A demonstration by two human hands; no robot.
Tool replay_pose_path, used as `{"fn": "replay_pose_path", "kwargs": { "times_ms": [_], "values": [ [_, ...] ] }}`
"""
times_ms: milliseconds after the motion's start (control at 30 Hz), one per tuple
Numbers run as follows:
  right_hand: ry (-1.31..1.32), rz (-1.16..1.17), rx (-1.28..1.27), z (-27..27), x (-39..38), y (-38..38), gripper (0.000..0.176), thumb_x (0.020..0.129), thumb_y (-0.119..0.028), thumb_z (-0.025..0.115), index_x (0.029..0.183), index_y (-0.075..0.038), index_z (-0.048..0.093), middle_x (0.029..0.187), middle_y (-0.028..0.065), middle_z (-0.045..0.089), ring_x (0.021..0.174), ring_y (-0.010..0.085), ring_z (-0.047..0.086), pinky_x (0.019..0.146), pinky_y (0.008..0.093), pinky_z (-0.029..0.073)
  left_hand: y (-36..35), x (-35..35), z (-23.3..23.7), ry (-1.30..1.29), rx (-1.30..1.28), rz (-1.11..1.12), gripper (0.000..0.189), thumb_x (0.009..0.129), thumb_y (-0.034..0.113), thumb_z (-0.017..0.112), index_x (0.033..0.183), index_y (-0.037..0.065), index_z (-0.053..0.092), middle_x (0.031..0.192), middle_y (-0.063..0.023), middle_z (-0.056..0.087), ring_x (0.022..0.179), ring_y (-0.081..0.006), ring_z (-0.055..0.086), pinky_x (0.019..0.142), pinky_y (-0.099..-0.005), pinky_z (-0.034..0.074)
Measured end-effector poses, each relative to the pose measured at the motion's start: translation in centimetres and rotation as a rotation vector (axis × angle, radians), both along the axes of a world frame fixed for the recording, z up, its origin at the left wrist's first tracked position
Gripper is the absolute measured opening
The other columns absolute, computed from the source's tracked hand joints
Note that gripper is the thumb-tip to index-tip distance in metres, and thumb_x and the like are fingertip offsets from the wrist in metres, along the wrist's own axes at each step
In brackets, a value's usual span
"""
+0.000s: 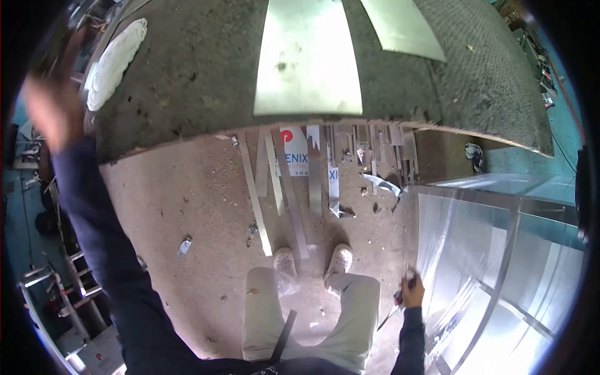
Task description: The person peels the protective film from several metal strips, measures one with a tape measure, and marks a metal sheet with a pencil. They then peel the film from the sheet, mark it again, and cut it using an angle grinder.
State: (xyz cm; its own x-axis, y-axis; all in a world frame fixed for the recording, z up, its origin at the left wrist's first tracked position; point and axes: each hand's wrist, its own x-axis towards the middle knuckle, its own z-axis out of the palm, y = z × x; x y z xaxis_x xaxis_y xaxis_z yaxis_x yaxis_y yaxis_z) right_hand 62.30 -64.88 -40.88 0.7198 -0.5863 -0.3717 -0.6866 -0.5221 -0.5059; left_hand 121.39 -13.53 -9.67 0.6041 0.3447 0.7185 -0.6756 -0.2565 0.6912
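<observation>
My left hand [55, 112] is smeared by motion at the far left, with the arm stretched out beside the workbench [194, 69]. Close to it on the bench's left end lies a crumpled white cloth-like thing [117, 64]. Down by my right thigh, my right hand [412, 292] is closed around a hand tool [398, 299] with a red and dark handle and a thin shaft slanting down; its exact kind I cannot tell. A pale metal sheet [307, 69] rests on the bench top in front of me, its near end by the front edge. Further right lies a second sheet [409, 31].
Metal strips [255, 194] and scraps litter the floor under the bench, beside a printed sheet [292, 153]. At my right stands a large shiny metal structure [465, 250]. A ladder-like metal frame [81, 269] is at lower left. Tools [544, 84] crowd the bench's right side.
</observation>
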Motion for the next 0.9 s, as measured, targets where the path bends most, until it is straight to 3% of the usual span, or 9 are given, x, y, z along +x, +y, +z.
{"fn": "replay_pose_path", "kwargs": {
  "times_ms": [33, 100, 167, 300, 400, 433, 600, 767, 900],
  "values": [
    [0.126, -0.006, 0.083, 0.6, 5.7, 0.0, 0.049, 0.082, -0.009, 0.063, 0.13, -0.01, 0.055, 0.073, 0.0121, 0.061, 0.056, 0.0177, 0.058, 0.057, 0.0326, 0.047, 0.3, -5.5, -1.0, -0.027, 0.132, 0.031, 0.028, 0.087, 0.022, 0.064, 0.103, -0.001, 0.065, 0.117, -0.0172, 0.063, 0.099, -0.0236, 0.063, 0.087, -0.0386, 0.05],
    [-0.296, 0.393, 0.032, -5.2, 12.6, -1.2, 0.047, 0.078, 0.0, 0.061, 0.123, -0.012, 0.062, 0.111, 0.014, 0.062, 0.068, 0.019, 0.062, 0.063, 0.0307, 0.049, -0.3, -16.0, -5.4, -0.073, 0.361, 0.102, 0.024, 0.09, 0.017, 0.058, 0.103, -0.002, 0.064, 0.121, -0.0184, 0.06, 0.097, -0.0221, 0.063, 0.086, -0.0387, 0.051],
    [-0.286, 0.467, 0.238, -10.5, 18.9, -0.4, 0.032, 0.078, -0.001, 0.067, 0.108, -0.01, 0.069, 0.094, 0.0077, 0.068, 0.07, 0.021, 0.064, 0.065, 0.0279, 0.05, -5.3, -22.3, -12.5, -0.003, 0.47, 0.535, 0.027, 0.09, 0.023, 0.06, 0.101, -0.001, 0.063, 0.12, -0.0204, 0.058, 0.1, -0.0233, 0.061, 0.086, -0.0404, 0.051],
    [-0.396, 0.49, 0.856, -15.5, 28.3, 7.0, 0.024, 0.092, -0.018, 0.066, 0.111, -0.003, 0.065, 0.08, -0.0032, 0.062, 0.071, 0.0044, 0.054, 0.065, 0.022, 0.045, -16.0, -25.1, -28.7, 0.082, 0.5, -0.461, 0.065, 0.068, 0.018, 0.082, 0.121, 0.003, 0.047, 0.117, -0.0199, 0.055, 0.104, -0.0243, 0.06, 0.086, -0.0346, 0.051],
    [-0.46, 0.472, 0.948, -18.3, 29.9, 11.5, 0.038, 0.091, -0.025, 0.067, 0.121, -0.003, 0.061, 0.088, 0.0028, 0.065, 0.079, 0.0119, 0.059, 0.072, 0.0277, 0.048, -20.1, -23.5, -41.0, 0.941, 0.206, -0.512, 0.067, 0.077, 0.042, 0.078, 0.12, 0.001, 0.048, 0.104, -0.0155, 0.06, 0.091, -0.0203, 0.064, 0.074, -0.0328, 0.056],
    [-0.47, 0.482, 0.951, -19.8, 30.1, 12.1, 0.038, 0.091, -0.025, 0.067, 0.121, -0.003, 0.061, 0.088, 0.0028, 0.065, 0.079, 0.0119, 0.059, 0.072, 0.0277, 0.048, -20.9, -23.3, -43.1, 0.931, 0.21, -0.504, 0.067, 0.077, 0.042, 0.078, 0.12, 0.001, 0.048, 0.104, -0.0155, 0.06, 0.091, -0.0203, 0.064, 0.074, -0.0328, 0.056],
    [-0.507, 0.518, 0.52, -23.4, 29.8, 11.2, 0.045, 0.092, -0.036, 0.063, 0.113, 0.003, 0.065, 0.094, 0.0101, 0.069, 0.085, 0.0161, 0.062, 0.076, 0.0308, 0.049, -22.7, -24.6, -47.5, 1.283, 0.17, -0.873, 0.085, 0.081, 0.068, 0.06, 0.134, 0.003, 0.044, 0.112, -0.0163, 0.059, 0.096, -0.0233, 0.062, 0.073, -0.0339, 0.057],
    [-0.429, 0.496, 0.691, -22.6, 28.0, 8.4, 0.043, 0.088, -0.034, 0.066, 0.11, 0.003, 0.066, 0.095, 0.0087, 0.068, 0.087, 0.0125, 0.06, 0.08, 0.0279, 0.047, -24.6, -23.6, -50.7, 1.201, 0.657, -0.916, 0.093, 0.077, 0.07, 0.063, 0.136, 0.001, 0.043, 0.114, -0.0191, 0.059, 0.104, -0.03, 0.062, 0.081, -0.0336, 0.054],
    [-0.395, 0.211, 1.111, -24.3, 26.9, 7.7, 0.053, 0.086, -0.034, 0.069, 0.124, 0.001, 0.057, 0.105, 0.0101, 0.066, 0.09, 0.0142, 0.062, 0.079, 0.0278, 0.049, -26.2, -23.0, -52.5, 0.801, 0.576, -0.987, 0.091, 0.07, 0.07, 0.071, 0.119, -0.005, 0.057, 0.103, -0.0194, 0.065, 0.099, -0.0333, 0.063, 0.088, -0.0403, 0.049]
  ]
}}
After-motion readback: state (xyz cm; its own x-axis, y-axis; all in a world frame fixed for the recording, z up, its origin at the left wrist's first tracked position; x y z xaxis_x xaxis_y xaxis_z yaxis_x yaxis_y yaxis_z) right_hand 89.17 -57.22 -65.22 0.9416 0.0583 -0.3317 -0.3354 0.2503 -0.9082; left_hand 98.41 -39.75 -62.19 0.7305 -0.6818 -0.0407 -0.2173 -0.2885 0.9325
